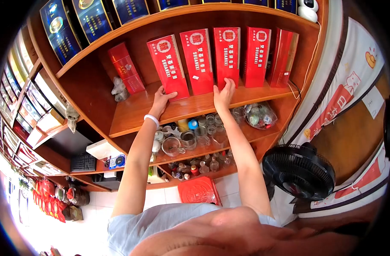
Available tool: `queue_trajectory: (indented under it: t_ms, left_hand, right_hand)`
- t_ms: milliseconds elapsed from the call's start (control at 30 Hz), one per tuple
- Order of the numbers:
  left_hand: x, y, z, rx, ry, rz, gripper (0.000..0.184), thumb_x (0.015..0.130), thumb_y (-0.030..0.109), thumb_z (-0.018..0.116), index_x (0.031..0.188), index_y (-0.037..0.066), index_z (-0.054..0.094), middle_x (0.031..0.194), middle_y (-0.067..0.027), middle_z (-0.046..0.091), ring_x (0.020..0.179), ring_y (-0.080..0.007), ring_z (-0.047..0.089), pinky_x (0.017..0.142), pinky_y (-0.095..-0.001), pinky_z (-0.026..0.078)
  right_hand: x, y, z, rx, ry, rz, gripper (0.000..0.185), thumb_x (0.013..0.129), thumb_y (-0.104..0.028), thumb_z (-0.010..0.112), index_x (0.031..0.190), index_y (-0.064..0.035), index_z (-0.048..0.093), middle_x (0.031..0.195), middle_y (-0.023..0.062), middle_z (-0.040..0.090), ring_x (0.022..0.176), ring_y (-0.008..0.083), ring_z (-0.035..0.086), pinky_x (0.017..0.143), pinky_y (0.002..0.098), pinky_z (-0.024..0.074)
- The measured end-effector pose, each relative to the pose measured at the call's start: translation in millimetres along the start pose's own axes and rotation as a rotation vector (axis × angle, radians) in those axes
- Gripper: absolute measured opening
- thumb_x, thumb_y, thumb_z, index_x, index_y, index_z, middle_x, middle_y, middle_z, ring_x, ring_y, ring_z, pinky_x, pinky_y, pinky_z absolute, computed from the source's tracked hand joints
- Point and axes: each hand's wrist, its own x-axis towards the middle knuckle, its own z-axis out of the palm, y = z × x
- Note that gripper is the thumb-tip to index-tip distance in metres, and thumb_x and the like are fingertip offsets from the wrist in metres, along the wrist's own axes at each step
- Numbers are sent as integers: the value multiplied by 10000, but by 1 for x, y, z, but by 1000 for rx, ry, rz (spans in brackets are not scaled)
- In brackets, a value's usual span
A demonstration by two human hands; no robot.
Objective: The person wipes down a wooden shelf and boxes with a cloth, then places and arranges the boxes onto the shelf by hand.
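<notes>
Several tall red SHUANGXI cartons stand upright in a row on a wooden shelf (173, 112). My left hand (160, 102) is at the lower left corner of the leftmost lettered carton (167, 64), its thumb across the front and its fingers at the side edge. Beside it stands a second carton (197, 59) with a small white tag. My right hand (223, 97) rests its fingertips against the bottom front of the third carton (227, 51), fingers apart. A fourth carton (257, 55) is further right, untouched.
Another red box (125, 70) and a plastic-wrapped item (119, 89) sit on the shelf's left. Blue boxes (92, 19) line the shelf above. Glass jugs (172, 146) and small bottles fill the lower shelves. A black fan (298, 171) stands right, a red stool (198, 190) below.
</notes>
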Motion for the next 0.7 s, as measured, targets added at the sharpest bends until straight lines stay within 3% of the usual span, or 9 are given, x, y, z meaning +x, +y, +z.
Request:
queue_trajectory:
  t_ms: [100, 233, 533, 633, 700]
  left_hand:
    - [2, -9, -3, -34, -10, 39, 518, 686, -45, 703, 1149, -16, 472, 1066, -101, 589, 949, -176, 577, 856, -303, 468]
    - [-6, -1, 3, 13, -20, 50, 490, 698, -41, 694, 1139, -17, 481, 1063, -94, 590, 952, -173, 574, 860, -299, 464]
    - [-3, -5, 2, 15, -5, 62, 468, 704, -29, 694, 1128, -17, 496, 1056, -85, 594, 951, -166, 569, 858, -283, 452]
    - [-3, -4, 2, 58, 26, 32, 476, 700, -23, 701, 1130, -17, 497, 1054, -80, 594, 947, -162, 567, 855, -280, 450]
    - [0, -9, 0, 40, 13, 53, 479, 699, -18, 704, 1131, -16, 498, 1049, -77, 595, 938, -159, 568, 850, -276, 449]
  right_hand:
    - [11, 0, -4, -128, 45, 67, 784, 685, -148, 718, 1287, 28, 247, 1338, 259, 250, 1215, 421, 281, 995, 472, 283]
    - [30, 4, -12, -275, -17, 149, 948, 650, -198, 750, 1336, 50, 144, 1370, 269, 214, 1242, 416, 260, 1020, 464, 267]
    - [40, 10, -3, -289, -119, 233, 1122, 558, -277, 801, 1346, 53, 73, 1389, 271, 172, 1245, 403, 265, 1017, 454, 274]
    - [42, 7, -4, -312, -142, 282, 1124, 593, -287, 798, 1365, 5, 35, 1403, 212, 166, 1261, 369, 247, 1006, 511, 283]
    - [42, 8, -6, -327, -154, 307, 1110, 579, -278, 801, 1361, 0, 64, 1359, 221, 231, 1220, 379, 295, 991, 502, 300]
